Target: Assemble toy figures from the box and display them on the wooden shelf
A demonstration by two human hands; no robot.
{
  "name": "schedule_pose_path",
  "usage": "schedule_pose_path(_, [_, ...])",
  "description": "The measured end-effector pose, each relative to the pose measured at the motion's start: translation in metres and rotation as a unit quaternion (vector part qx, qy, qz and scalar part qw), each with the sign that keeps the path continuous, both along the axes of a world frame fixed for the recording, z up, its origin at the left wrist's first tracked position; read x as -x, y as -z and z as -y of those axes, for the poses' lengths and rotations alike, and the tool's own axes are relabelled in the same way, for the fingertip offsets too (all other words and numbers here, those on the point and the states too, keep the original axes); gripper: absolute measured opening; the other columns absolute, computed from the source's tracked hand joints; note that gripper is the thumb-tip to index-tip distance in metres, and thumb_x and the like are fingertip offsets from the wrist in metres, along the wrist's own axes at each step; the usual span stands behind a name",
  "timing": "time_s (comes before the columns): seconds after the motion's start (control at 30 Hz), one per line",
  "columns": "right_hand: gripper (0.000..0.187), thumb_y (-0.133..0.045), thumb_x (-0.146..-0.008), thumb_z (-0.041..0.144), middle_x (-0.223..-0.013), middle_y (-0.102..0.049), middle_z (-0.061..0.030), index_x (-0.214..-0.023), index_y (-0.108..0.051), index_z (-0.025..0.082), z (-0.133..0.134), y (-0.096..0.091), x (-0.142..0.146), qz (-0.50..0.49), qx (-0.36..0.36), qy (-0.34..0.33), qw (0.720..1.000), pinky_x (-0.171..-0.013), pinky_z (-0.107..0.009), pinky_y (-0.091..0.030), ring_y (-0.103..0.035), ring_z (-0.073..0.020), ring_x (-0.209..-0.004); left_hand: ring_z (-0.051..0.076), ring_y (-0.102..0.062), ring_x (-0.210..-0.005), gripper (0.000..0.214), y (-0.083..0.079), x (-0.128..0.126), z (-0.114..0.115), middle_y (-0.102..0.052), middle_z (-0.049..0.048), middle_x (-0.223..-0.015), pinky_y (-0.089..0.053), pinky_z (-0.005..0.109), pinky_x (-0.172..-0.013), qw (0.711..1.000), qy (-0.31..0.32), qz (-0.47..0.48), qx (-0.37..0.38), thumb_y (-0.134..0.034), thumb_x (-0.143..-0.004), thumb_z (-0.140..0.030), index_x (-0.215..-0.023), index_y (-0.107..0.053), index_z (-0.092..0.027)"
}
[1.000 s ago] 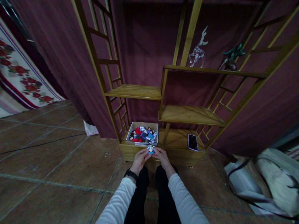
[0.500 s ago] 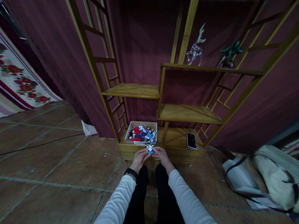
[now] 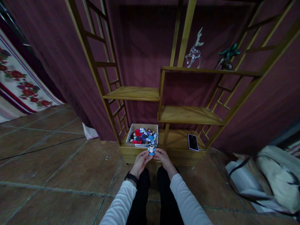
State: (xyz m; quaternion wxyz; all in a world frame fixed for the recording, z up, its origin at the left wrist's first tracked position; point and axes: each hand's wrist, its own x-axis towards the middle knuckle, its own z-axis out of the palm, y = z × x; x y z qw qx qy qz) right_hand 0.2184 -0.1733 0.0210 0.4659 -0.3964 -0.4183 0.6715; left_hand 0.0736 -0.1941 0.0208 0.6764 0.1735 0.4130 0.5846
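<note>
Between my two hands is a small figurine, blue and white with a pale middle and a blue base. My left hand pinches its left side, and a dark band circles that wrist. On the other side, the fingers of my right hand close on the figurine's right edge. Just beyond it, a shallow cardboard box on the bottom shelf holds several small figures in red, blue, black and white. The held figurine overlaps the box's front edge in view; its fine details are too small to tell.
A wooden shelf unit stands ahead, with a phone lying at its lower right. Higher up are a clear deer ornament and a dark green ornament. A pale bag rests on the floor at right; a black cable crosses the left floor.
The view has shifted slightly, so the shelf and box sit a little lower in the picture. Both hands still hold the figurine in about the same place.
</note>
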Motion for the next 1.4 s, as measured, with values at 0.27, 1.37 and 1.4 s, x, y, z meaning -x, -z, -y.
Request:
schedule_pose_path(0.27, [0.045,-0.065,-0.062,0.055,-0.078,-0.069,-0.0048,-0.088,-0.066,0.019,-0.002,-0.002,0.003,0.01,0.011,0.013,1.0,-0.068,-0.034,-0.052,-0.065,-0.0176,-0.066,0.015,-0.066,-0.072,0.02,-0.0005,-0.003,0.003,-0.069,0.0075,-0.081,-0.054,0.027,-0.074,0.999,-0.002,-0.014,-0.029,-0.067,-0.068,-0.006,-0.086,-0.062,-0.011])
schedule_pose_path(1.37, [0.036,-0.073,-0.058,0.042,-0.093,-0.068,-0.0054,-0.085,-0.067,0.019,-0.0016,0.0004,-0.0031,-0.061,-0.01,-0.007,0.998,-0.08,-0.036,-0.048,-0.063,-0.0194,-0.085,0.014,-0.063,-0.085,0.033,-0.0093,-0.003,0.0079,-0.067,0.0079,-0.099,-0.049,0.028,-0.083,0.997,0.016,0.029,-0.066,-0.067,-0.071,-0.017,-0.103,-0.062,-0.015])
schedule_pose_path(1.4, [0.037,-0.073,-0.059,0.043,-0.092,-0.068,-0.0056,-0.086,-0.066,0.019,-0.0017,0.0002,-0.0024,-0.056,-0.005,-0.004,0.998,-0.079,-0.036,-0.048,-0.063,-0.0188,-0.082,0.014,-0.064,-0.084,0.033,-0.0094,-0.0034,0.0077,-0.067,0.0085,-0.098,-0.05,0.028,-0.081,0.997,0.017,0.032,-0.061,-0.067,-0.072,-0.019,-0.104,-0.061,-0.015])
